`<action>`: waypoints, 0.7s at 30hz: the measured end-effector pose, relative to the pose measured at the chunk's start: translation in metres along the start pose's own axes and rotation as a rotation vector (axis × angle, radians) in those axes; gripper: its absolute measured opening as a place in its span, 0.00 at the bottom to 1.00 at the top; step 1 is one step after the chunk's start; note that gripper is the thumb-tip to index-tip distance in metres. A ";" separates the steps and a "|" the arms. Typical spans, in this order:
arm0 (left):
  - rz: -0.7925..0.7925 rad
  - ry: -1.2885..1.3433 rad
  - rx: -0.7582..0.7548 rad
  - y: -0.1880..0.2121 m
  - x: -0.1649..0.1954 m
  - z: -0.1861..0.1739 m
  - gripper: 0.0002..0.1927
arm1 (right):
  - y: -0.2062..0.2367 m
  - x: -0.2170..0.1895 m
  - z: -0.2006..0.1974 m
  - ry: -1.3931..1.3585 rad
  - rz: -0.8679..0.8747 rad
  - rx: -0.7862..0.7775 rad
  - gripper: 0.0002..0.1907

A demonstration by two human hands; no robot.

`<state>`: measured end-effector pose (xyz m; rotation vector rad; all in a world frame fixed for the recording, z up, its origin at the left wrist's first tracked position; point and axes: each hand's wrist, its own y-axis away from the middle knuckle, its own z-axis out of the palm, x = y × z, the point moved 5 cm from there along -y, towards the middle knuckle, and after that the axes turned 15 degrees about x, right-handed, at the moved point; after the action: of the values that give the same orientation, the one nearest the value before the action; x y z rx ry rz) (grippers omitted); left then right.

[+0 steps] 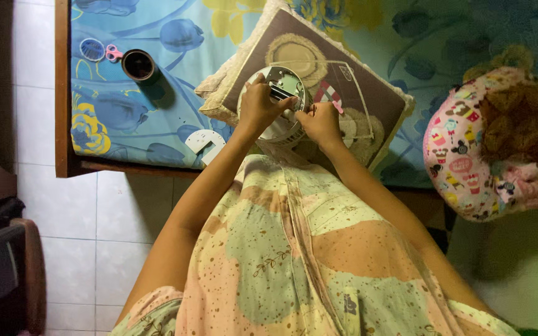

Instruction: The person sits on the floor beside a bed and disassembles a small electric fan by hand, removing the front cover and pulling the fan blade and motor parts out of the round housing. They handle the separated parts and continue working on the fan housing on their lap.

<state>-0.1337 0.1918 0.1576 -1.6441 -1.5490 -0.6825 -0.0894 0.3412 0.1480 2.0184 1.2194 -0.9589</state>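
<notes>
Head view: both hands on a round white device (279, 102).
Left hand (260, 107) grips its rim, fingers curled; right hand (320, 122) pinches its edge, resting over a brown cushion (368, 93).

Bedsheet (132, 93): blue, floral print, over wooden-framed bed. Dark cylindrical cup (139, 66) lying on sheet; small pink scissors (114, 53) and round blue mesh piece (92, 49) just beside it. White semicircular plastic plate (204, 143) near bed edge. Brown printed cushion (368, 106). Pink patterned pillow (493, 149) at right. White tiled floor (82, 224).
</notes>
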 end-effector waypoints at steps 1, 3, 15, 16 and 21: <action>0.006 0.004 0.004 0.000 -0.003 0.001 0.27 | 0.000 -0.002 0.001 0.013 -0.019 -0.005 0.11; 0.064 -0.027 0.034 0.001 -0.007 0.003 0.27 | -0.001 -0.002 0.002 0.059 -0.050 -0.004 0.11; 0.153 -0.121 -0.029 -0.004 -0.016 0.012 0.26 | -0.008 -0.002 0.004 0.002 0.042 -0.011 0.07; 0.157 -0.130 -0.021 -0.005 -0.014 0.010 0.26 | -0.008 -0.001 0.004 0.000 0.052 -0.012 0.07; -0.001 -0.039 -0.025 -0.001 -0.018 0.004 0.23 | -0.011 0.011 0.004 -0.048 0.095 -0.020 0.04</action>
<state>-0.1375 0.1845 0.1413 -1.6834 -1.5749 -0.6767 -0.0971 0.3480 0.1361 2.0073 1.0936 -0.9406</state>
